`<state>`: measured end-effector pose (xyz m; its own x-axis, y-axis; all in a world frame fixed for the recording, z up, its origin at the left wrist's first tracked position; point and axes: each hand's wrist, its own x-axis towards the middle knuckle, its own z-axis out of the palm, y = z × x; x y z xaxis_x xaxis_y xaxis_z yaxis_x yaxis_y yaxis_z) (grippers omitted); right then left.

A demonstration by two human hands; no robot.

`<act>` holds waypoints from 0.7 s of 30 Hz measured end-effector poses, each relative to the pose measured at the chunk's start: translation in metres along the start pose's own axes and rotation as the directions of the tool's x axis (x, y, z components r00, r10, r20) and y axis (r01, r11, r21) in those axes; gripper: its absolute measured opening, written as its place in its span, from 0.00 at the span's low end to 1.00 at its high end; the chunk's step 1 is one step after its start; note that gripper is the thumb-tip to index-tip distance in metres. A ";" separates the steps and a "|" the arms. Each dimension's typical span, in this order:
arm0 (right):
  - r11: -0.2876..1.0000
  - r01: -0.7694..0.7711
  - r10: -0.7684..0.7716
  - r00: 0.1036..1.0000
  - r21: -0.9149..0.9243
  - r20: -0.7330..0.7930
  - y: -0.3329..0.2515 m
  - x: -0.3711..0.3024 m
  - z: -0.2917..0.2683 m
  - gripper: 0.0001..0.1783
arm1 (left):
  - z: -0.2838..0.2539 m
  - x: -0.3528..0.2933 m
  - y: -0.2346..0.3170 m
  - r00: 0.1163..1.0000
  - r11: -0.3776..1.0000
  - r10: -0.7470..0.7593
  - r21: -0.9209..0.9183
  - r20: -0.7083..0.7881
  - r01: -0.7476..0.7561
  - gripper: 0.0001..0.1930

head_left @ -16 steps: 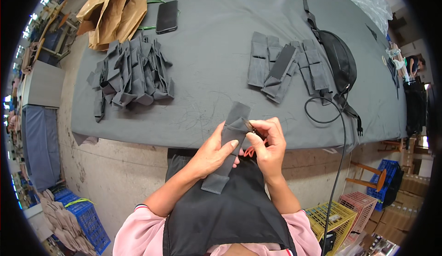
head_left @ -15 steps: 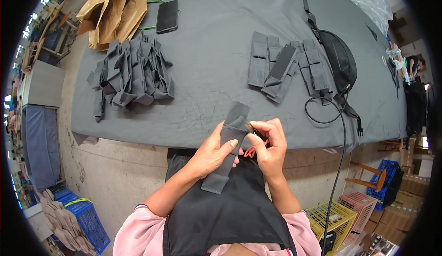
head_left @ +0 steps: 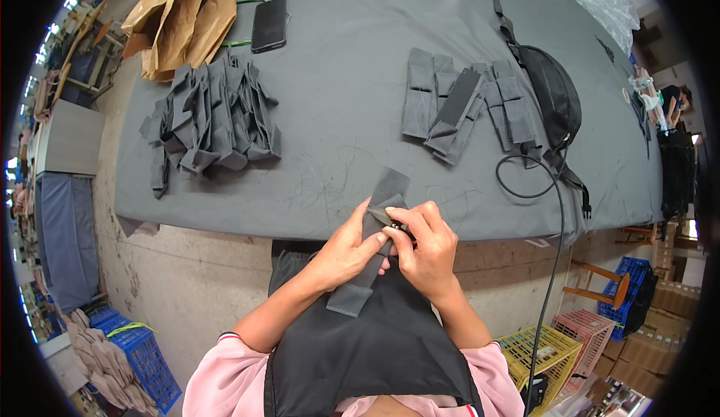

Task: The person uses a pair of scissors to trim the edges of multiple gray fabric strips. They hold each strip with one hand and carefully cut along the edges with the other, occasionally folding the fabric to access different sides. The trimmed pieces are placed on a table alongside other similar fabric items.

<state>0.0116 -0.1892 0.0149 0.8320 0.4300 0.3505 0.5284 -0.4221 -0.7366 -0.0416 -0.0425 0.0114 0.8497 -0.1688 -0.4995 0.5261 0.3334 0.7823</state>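
Note:
My left hand (head_left: 346,252) grips a dark grey fabric strip (head_left: 391,184) with folded, stitched sections, thumb on top and fingertips wrapped beneath. The strip slants over the table's front edge, its lower end lying above my black apron (head_left: 352,349). My right hand (head_left: 429,248) pinches small thread snips (head_left: 379,214) with a dark metal blade. Their tip lies on the strip, close to my left thumb. Fingers hide most of the snips' handle.
On the grey-covered table (head_left: 337,94) lie a heap of grey strips (head_left: 217,121) at left and several flatter strips (head_left: 457,106) at right. Beyond are a phone (head_left: 269,25), a paper bag (head_left: 191,19) and a black waist bag (head_left: 551,98). A black cable (head_left: 559,267) hangs down.
My right hand has moved left and slightly down, bringing the snips further across the strip toward my left thumb. The orange cord below my right hand is now hidden.

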 end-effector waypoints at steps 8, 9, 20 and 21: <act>1.000 -0.009 0.008 0.997 -0.013 -0.072 0.004 -0.009 -0.004 0.12 | -0.001 -0.002 0.002 1.000 0.997 -0.006 -0.074 -0.010 0.005 0.28; 1.000 -0.015 0.014 0.999 -0.020 -0.050 0.003 -0.010 -0.005 0.12 | 0.000 -0.001 0.002 1.000 0.997 -0.013 -0.071 -0.010 0.012 0.31; 0.992 -0.105 0.109 0.993 0.067 -0.051 -0.004 -0.006 -0.007 0.11 | 0.001 -0.004 0.003 0.999 0.991 -0.040 -0.129 -0.021 0.037 0.26; 0.997 -0.080 0.081 0.996 0.025 -0.042 0.000 -0.009 -0.010 0.12 | 0.001 -0.005 0.004 0.999 0.990 -0.037 -0.133 -0.011 0.035 0.26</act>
<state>0.0056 -0.2009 0.0171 0.8783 0.3604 0.3140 0.4561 -0.4350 -0.7764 -0.0436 -0.0415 0.0169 0.8291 -0.1706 -0.5324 0.5465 0.4480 0.7075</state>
